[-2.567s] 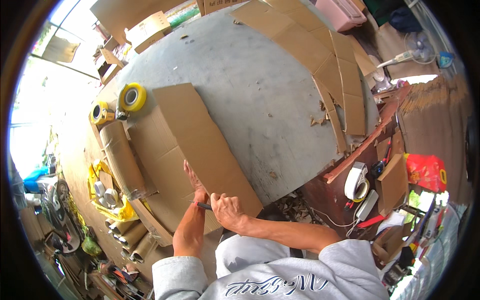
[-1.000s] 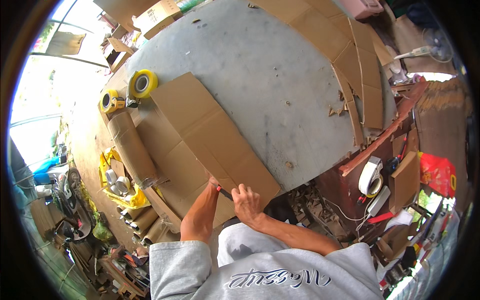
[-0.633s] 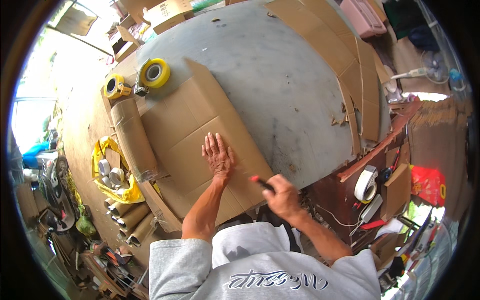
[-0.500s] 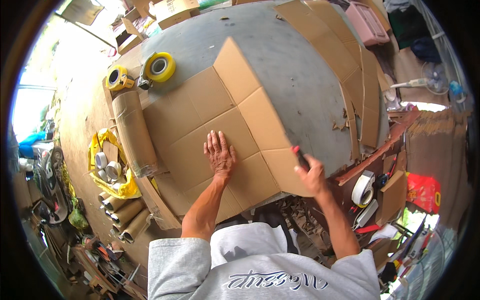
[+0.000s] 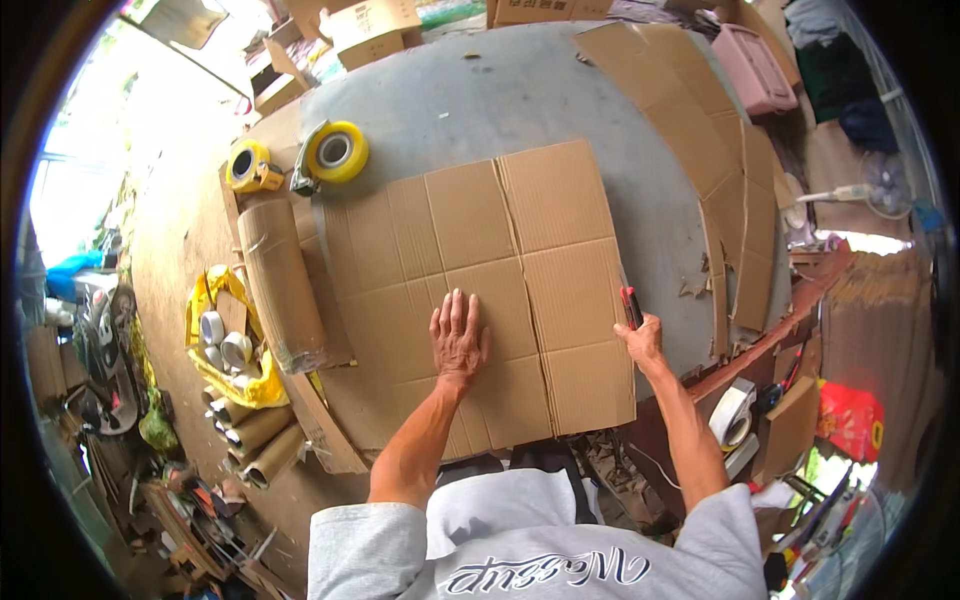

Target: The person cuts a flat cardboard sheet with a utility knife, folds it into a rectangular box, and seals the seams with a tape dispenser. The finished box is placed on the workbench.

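Note:
A creased brown cardboard sheet lies flat in front of me on the grey tabletop. My left hand rests palm down near its middle, fingers stretched out. At the sheet's right edge, my right hand is closed around a red-and-black box cutter; its blade cannot be made out. The crease between the sheet's wide left part and its right panel runs between my two hands.
Beyond the sheet's far left corner sit a tape dispenser and a yellow tape roll. A cardboard roll lies left, beside a yellow bag of tape rolls. Cardboard strips line the table's right; a pink container stands behind them.
The right panel, raised at a slant before, now lies flat. My right hand with the box cutter has moved slightly right and beside the panel's edge. My left hand stays pressed on the sheet.

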`<act>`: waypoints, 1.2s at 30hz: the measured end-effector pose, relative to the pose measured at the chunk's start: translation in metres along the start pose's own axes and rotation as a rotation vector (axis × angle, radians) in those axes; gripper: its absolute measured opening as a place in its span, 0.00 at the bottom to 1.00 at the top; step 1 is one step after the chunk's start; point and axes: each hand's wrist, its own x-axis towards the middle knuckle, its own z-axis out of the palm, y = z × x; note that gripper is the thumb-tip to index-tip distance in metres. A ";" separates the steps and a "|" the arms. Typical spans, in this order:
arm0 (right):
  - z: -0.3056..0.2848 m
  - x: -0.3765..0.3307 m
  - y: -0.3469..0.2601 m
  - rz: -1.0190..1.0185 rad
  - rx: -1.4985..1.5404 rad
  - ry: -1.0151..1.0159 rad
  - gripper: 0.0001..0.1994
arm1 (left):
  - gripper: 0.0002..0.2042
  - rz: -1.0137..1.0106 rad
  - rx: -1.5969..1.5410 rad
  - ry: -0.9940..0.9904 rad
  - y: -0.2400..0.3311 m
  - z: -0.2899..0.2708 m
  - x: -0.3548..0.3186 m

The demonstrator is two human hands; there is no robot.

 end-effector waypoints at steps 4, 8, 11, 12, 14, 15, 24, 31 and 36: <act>-0.018 0.005 -0.011 0.438 0.379 -0.266 0.09 | 0.34 -0.010 0.007 -0.054 0.003 -0.008 -0.007; -0.013 0.005 -0.002 0.496 0.429 -0.224 0.08 | 0.33 0.007 -0.016 -0.039 0.004 -0.010 -0.012; -0.017 -0.003 -0.004 0.495 0.644 -0.241 0.08 | 0.32 0.019 -0.096 0.017 0.002 -0.013 -0.012; -0.018 -0.004 -0.010 0.496 0.711 -0.253 0.08 | 0.32 0.024 -0.143 0.058 -0.003 -0.013 -0.017; -0.020 -0.003 -0.009 0.464 0.826 -0.283 0.10 | 0.31 0.032 -0.200 0.117 -0.010 -0.012 -0.020; -0.020 -0.005 -0.007 0.451 0.880 -0.298 0.11 | 0.31 0.035 -0.209 0.137 -0.012 -0.012 -0.019; 0.054 -0.016 -0.095 0.677 1.072 -0.730 0.16 | 0.29 0.013 -0.525 0.256 -0.001 -0.089 -0.005; 0.171 -0.101 -0.145 0.687 1.226 -0.865 0.14 | 0.32 0.059 -0.509 0.268 0.004 -0.102 0.004; 0.109 -0.115 -0.087 0.752 1.069 -0.672 0.14 | 0.30 0.029 -0.403 0.217 -0.014 -0.085 -0.008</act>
